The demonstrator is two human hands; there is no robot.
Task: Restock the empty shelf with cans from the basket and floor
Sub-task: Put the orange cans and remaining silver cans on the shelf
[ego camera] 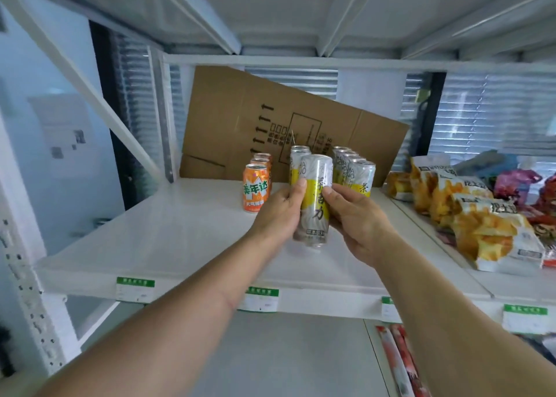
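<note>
Both hands, left (278,213) and right (356,219), grip a silver-yellow can (315,198) lettered "力".

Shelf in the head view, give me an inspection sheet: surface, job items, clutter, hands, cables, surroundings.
Surface: white shelf, mostly bare at left and front, green-topped price tags along its front edge.
Job's things: tall silver-yellow can held over the shelf; row of like cans standing right of it; one more behind it; orange cans in a short row at left.
Clutter: flattened cardboard leaning at the back.
Hands: left hand and right hand both grip the held can.
Cables: nothing seen.
Surroundings: snack bags on the next shelf at right; window blinds behind.
</note>
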